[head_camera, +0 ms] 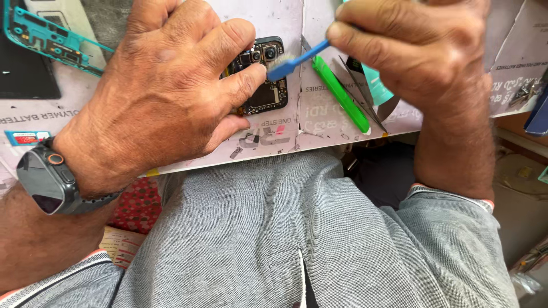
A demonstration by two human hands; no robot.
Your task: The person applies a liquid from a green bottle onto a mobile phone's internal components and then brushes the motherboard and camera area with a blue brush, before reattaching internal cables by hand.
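Apparently left hand (165, 85) pins circuit board (265, 77); right hand (411, 51) grips blue brush (294, 63).

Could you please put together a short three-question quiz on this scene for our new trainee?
1. True or false: the right hand holds a blue brush.
2. Which hand pins the phone circuit board to the work mat?
3. The green pry tool lies: A) under the left hand, B) on the mat right of the board, C) on the grey shirt.

Key: 1 true; 2 the left; 3 B.
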